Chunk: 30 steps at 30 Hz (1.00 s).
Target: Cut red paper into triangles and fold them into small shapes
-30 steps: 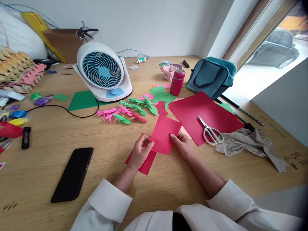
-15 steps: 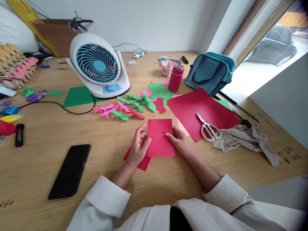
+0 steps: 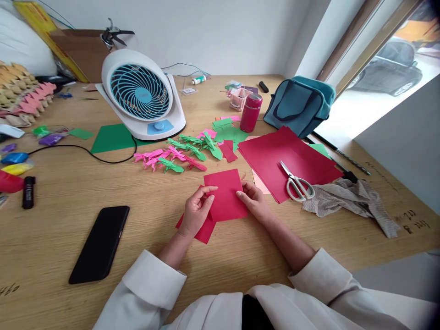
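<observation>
Hands at edges of red sheet, left contact unclear; phone well apart.

Shows a white fan tilted back on the desk, with a black cable curving leftward. Has a dark phone lying flat at left. Includes a magenta flask standing upright beside a pink basket, a teal bag near the window, a crumpled grey cloth at right, and a grey car outside.
</observation>
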Available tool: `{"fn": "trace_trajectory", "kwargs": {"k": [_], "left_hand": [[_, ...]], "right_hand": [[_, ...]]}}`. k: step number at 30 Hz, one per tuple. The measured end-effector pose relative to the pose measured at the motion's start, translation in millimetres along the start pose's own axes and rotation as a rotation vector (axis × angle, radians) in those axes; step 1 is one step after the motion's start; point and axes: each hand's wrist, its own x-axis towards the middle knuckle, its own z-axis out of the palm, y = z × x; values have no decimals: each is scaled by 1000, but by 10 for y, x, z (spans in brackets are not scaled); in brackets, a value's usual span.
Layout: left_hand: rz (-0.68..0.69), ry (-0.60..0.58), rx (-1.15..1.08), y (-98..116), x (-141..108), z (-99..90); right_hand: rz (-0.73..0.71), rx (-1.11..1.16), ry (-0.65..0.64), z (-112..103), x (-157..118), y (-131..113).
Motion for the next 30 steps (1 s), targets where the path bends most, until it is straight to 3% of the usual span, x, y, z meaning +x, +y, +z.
{"fn": "trace_trajectory", "kwargs": {"k": [7, 12, 16, 24, 30], "left_hand": [[-99, 189, -282, -110, 68, -26], [-154, 215, -437, -70, 93, -20], [-163, 193, -529, -30, 99, -4], [-95, 74, -624, -30, 78, -2], [-273, 81, -700, -58, 63, -59]], "right_hand": [[-22, -114, -17, -27, 22, 20], [7, -75, -132, -31, 7, 90], [-27, -218, -149, -28, -6, 123], [-346, -331, -19, 0, -19, 102], [-377, -382, 120, -36, 2, 88]]}}
